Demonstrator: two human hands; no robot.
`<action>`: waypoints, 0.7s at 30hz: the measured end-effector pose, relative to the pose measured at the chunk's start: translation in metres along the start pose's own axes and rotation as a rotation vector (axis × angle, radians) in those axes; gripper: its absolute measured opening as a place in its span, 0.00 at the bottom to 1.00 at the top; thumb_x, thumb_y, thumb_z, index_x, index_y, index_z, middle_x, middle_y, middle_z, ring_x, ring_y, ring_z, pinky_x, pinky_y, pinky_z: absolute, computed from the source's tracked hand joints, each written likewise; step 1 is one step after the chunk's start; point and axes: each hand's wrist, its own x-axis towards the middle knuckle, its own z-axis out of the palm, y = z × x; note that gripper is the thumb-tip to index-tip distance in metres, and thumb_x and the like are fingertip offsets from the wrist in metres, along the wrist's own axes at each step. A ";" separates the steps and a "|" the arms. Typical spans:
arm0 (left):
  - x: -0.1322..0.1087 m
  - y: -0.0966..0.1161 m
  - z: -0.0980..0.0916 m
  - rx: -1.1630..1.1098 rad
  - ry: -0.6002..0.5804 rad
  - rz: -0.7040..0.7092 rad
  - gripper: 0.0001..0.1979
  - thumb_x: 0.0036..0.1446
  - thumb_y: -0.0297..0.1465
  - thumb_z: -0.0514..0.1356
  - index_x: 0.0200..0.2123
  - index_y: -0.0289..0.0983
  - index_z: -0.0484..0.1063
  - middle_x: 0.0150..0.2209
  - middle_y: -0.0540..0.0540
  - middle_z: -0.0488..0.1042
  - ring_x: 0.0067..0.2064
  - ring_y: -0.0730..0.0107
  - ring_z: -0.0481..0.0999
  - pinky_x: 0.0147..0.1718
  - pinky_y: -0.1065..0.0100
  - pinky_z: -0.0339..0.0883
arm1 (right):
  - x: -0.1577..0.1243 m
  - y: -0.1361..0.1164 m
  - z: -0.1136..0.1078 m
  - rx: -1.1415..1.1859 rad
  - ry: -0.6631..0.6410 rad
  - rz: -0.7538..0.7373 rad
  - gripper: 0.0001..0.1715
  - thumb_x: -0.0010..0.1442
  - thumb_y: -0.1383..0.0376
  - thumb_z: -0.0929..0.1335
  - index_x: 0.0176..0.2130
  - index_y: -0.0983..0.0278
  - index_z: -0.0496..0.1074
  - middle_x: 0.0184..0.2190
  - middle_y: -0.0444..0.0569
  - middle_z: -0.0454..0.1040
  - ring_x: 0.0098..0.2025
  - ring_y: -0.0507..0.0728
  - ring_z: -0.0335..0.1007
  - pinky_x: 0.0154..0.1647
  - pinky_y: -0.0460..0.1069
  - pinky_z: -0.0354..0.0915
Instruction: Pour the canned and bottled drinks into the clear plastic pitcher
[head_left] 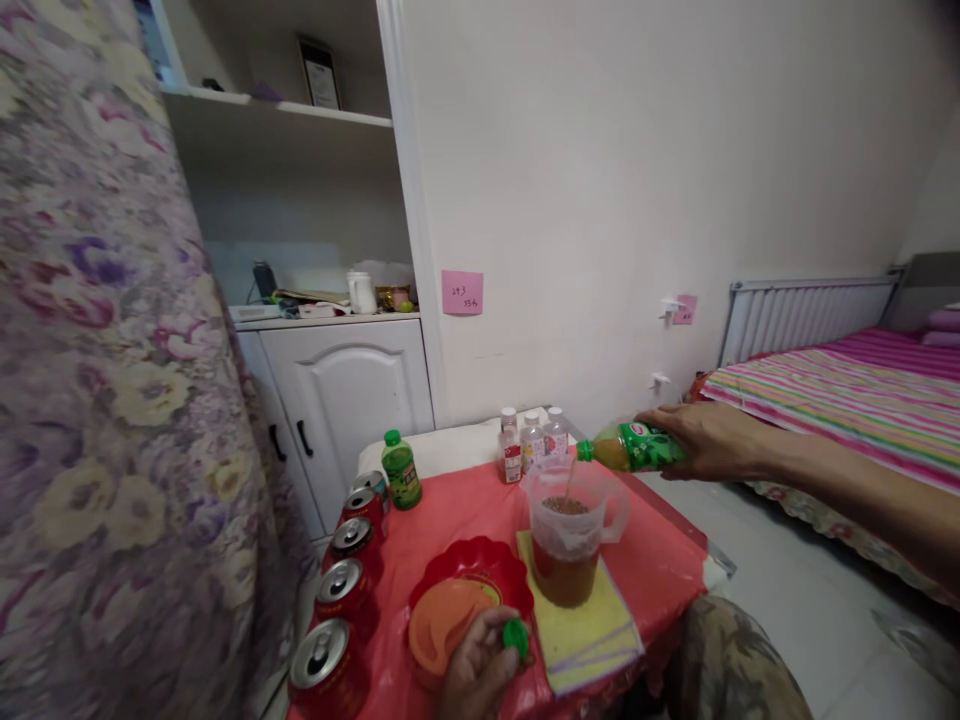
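My right hand [686, 440] is wrapped round a green-labelled bottle [637, 447], tipped on its side with its mouth to the left. A thin stream runs from the bottle into a clear plastic pitcher [566, 560], which holds brown liquid with foam on top. The pitcher stands on a yellow cloth [589, 635]. My left hand [487, 660] pinches a green cap [516, 636] between thumb and fingers, in front of a red scalloped dish [480, 555]. An orange lid [446, 620] rests in that dish.
Several red cans [326, 665] line the left edge of the red-covered table [450, 510]. Near its back stand an upright green bottle [403, 470] and small clear bottles [532, 440]. A floral curtain [97, 350] hangs left; a bed [840, 390] is at right.
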 end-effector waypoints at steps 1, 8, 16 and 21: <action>-0.001 0.000 0.000 0.000 0.002 -0.001 0.17 0.40 0.34 0.76 0.36 0.39 0.81 0.34 0.45 0.79 0.37 0.67 0.77 0.40 0.65 0.69 | 0.000 0.000 0.000 0.000 0.003 0.001 0.28 0.52 0.56 0.71 0.53 0.58 0.70 0.41 0.53 0.80 0.39 0.64 0.77 0.39 0.54 0.65; -0.002 0.003 0.004 0.001 0.026 -0.007 0.17 0.38 0.34 0.76 0.35 0.40 0.81 0.34 0.46 0.79 0.38 0.65 0.76 0.41 0.64 0.69 | 0.000 0.002 0.001 -0.027 0.016 -0.015 0.28 0.54 0.55 0.69 0.53 0.59 0.69 0.44 0.56 0.79 0.40 0.65 0.77 0.35 0.54 0.64; -0.002 0.003 0.004 0.016 0.041 0.006 0.18 0.37 0.34 0.77 0.35 0.39 0.81 0.33 0.46 0.78 0.37 0.66 0.76 0.40 0.64 0.69 | 0.002 0.000 0.002 -0.038 0.024 -0.025 0.29 0.54 0.53 0.69 0.54 0.59 0.69 0.45 0.56 0.79 0.40 0.65 0.77 0.33 0.53 0.64; -0.003 0.003 0.005 0.020 0.058 -0.002 0.20 0.36 0.36 0.77 0.35 0.40 0.81 0.34 0.46 0.79 0.37 0.64 0.76 0.41 0.63 0.69 | 0.002 0.002 0.004 -0.039 0.035 -0.048 0.32 0.54 0.51 0.69 0.56 0.59 0.67 0.45 0.57 0.78 0.38 0.66 0.77 0.32 0.53 0.63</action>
